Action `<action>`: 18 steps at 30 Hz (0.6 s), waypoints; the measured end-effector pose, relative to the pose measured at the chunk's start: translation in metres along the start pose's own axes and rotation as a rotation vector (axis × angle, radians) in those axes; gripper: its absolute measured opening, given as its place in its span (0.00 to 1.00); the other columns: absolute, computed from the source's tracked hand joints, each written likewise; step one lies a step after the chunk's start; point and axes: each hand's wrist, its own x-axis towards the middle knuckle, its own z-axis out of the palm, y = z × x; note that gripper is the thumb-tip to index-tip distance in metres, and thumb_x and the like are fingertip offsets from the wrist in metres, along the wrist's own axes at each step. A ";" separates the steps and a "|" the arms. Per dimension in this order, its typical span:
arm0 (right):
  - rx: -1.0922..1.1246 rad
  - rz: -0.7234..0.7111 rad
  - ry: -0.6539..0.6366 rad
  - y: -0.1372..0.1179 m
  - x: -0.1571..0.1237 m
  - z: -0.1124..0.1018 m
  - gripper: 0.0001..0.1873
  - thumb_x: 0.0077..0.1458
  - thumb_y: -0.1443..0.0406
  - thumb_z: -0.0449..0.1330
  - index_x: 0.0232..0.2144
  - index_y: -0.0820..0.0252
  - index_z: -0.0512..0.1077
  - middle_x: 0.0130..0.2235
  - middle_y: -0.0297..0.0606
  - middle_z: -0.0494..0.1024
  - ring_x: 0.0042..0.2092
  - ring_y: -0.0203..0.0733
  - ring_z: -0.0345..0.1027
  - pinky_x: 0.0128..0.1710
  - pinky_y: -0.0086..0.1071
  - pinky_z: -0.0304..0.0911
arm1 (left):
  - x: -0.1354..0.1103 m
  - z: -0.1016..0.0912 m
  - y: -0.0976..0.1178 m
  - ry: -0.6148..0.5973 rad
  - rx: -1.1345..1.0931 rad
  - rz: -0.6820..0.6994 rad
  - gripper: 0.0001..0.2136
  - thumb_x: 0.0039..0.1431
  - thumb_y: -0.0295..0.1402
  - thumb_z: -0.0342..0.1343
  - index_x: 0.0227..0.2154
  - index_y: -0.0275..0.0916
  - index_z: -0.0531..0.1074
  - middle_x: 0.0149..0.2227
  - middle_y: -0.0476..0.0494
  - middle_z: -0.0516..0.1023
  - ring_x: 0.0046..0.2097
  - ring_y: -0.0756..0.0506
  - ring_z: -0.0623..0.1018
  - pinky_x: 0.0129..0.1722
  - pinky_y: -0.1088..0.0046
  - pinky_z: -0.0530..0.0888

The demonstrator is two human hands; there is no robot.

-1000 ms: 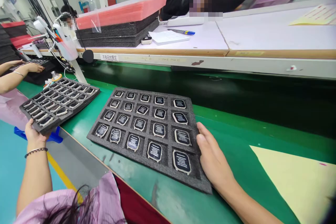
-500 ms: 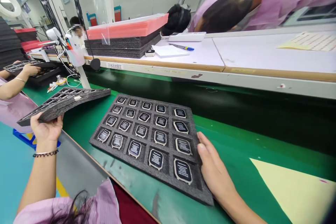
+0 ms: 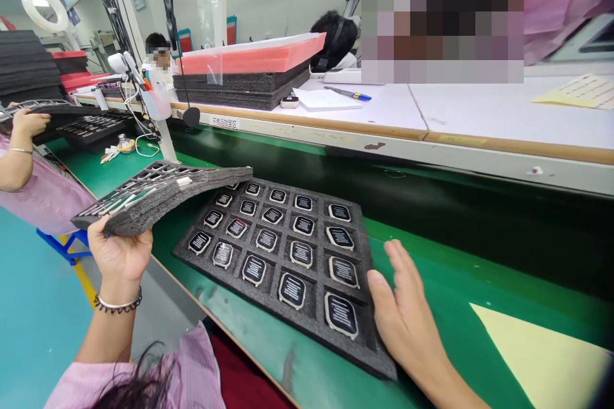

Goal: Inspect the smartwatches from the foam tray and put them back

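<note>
My left hand (image 3: 122, 255) grips a dark grey foam tray (image 3: 158, 204) from underneath, fingers and thumb at its near edge. That tray is raised and tilted, with rows of pockets on top, and its right end hangs over the far left corner of a second foam tray (image 3: 314, 310). Lying on the green bench, the second tray holds rows of square smartwatches (image 3: 292, 291) with lit screens of white text. My right hand (image 3: 407, 307) is open beside this tray's right edge, thumb apart from the fingers; whether its palm touches the foam I cannot tell.
A yellow sheet (image 3: 537, 351) lies on the green bench (image 3: 446, 275) at right. Above the back runs a shelf (image 3: 484, 105) with stacked foam (image 3: 240, 86), a pen (image 3: 348, 93) and paper. At far left, a co-worker's hand (image 3: 31, 123) holds another tray.
My left hand has brought its foam tray rightward, so it now overlaps the lying tray's corner. My right hand's fingers have lifted off the lying tray's edge and spread.
</note>
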 end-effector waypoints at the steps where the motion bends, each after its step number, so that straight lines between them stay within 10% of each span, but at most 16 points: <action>1: -0.039 -0.115 0.004 -0.005 0.001 -0.003 0.35 0.68 0.46 0.48 0.70 0.55 0.54 0.71 0.46 0.54 0.72 0.59 0.44 0.70 0.61 0.41 | -0.003 0.000 -0.002 0.002 -0.075 -0.047 0.10 0.48 0.38 0.54 0.32 0.42 0.74 0.36 0.44 0.81 0.35 0.47 0.79 0.26 0.82 0.78; 7: -0.109 -0.334 -0.034 -0.015 0.000 -0.006 0.31 0.70 0.51 0.47 0.70 0.50 0.51 0.70 0.45 0.55 0.71 0.59 0.46 0.68 0.65 0.43 | -0.002 -0.007 -0.007 0.016 -0.233 -0.154 0.09 0.47 0.35 0.55 0.33 0.41 0.74 0.32 0.47 0.81 0.33 0.46 0.80 0.25 0.78 0.78; 13: 0.011 0.134 -0.019 -0.004 0.002 0.002 0.45 0.62 0.37 0.46 0.68 0.60 0.57 0.68 0.53 0.59 0.70 0.64 0.49 0.70 0.59 0.45 | 0.015 -0.014 -0.005 0.121 -0.296 -0.154 0.11 0.48 0.34 0.51 0.34 0.41 0.74 0.30 0.48 0.81 0.30 0.47 0.79 0.23 0.78 0.77; 18: 0.106 0.449 -0.057 0.009 0.012 -0.005 0.47 0.54 0.35 0.56 0.67 0.53 0.60 0.64 0.55 0.66 0.61 0.68 0.66 0.60 0.52 0.67 | 0.017 -0.023 -0.009 0.188 -0.309 -0.115 0.09 0.48 0.35 0.51 0.32 0.42 0.74 0.26 0.52 0.80 0.27 0.48 0.78 0.25 0.77 0.76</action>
